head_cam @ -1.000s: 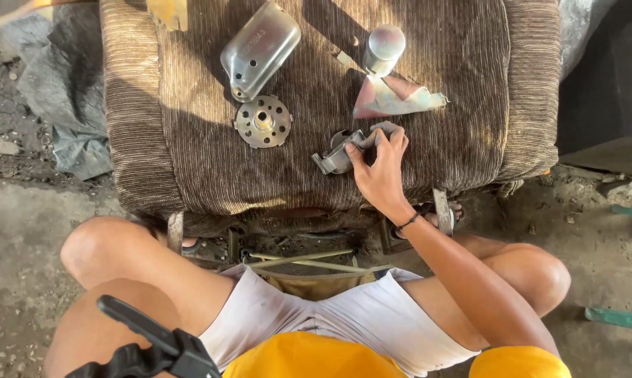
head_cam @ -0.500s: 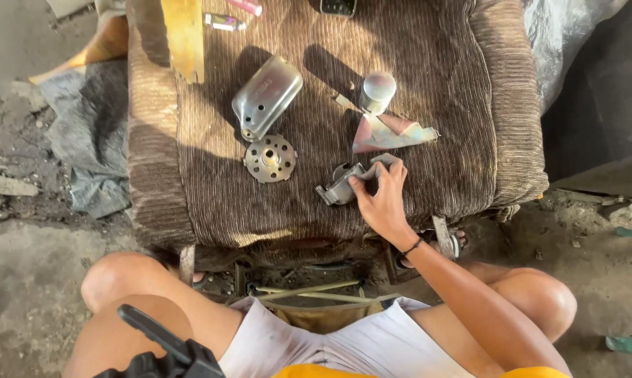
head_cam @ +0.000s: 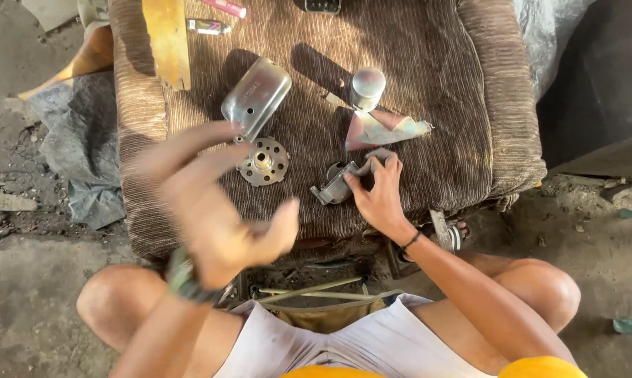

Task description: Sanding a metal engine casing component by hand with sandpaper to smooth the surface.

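Note:
I sit on the ground in front of a brown corduroy cushion [head_cam: 470, 91]. My right hand [head_cam: 380, 201] grips a small grey metal bracket [head_cam: 332, 189] lying near the cushion's front, fingers pressing a scrap of grey paper onto it. My left hand [head_cam: 211, 210] hovers blurred in mid-air above the cushion's front left, fingers spread, holding nothing, with a band at the wrist. Just beyond it lie a round metal disc with holes [head_cam: 262, 162] and a shiny oblong metal cover [head_cam: 256, 96].
Further back stand a small metal cylinder [head_cam: 367, 87] and a crumpled piece of paper [head_cam: 387, 129]. A yellow plank [head_cam: 166, 42] and a lighter [head_cam: 208, 26] lie at the far left. Grey sheeting [head_cam: 71, 154] covers the dirt floor to the left.
My left hand has come up into view, moving fast and blurred. The black tool seen at the lower left is out of view. My right hand stays on the bracket.

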